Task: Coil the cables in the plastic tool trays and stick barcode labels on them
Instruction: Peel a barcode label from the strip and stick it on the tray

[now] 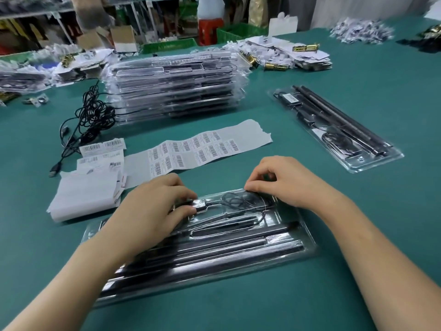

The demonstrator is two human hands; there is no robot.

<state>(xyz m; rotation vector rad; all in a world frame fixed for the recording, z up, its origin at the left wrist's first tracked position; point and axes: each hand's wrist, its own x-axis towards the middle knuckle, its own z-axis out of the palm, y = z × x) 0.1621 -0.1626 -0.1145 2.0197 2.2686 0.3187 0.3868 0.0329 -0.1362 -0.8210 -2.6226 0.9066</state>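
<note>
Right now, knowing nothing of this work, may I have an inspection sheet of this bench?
Surface: green table.
Job's things: near tray holding black rods; label sheet; labelled tray at right; tray stack.
Clutter: backing papers, paper scraps.
Grippers: left hand pinches black block; right hand pinches coiled cable.
Cables: coiled cable in near tray; loose tangle beside tray stack.
Surroundings: shelves and green crates behind.

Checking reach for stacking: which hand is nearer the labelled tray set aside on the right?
Right. The right hand, pinching the cable, lies left of that tray; the left hand is farther left.
</note>
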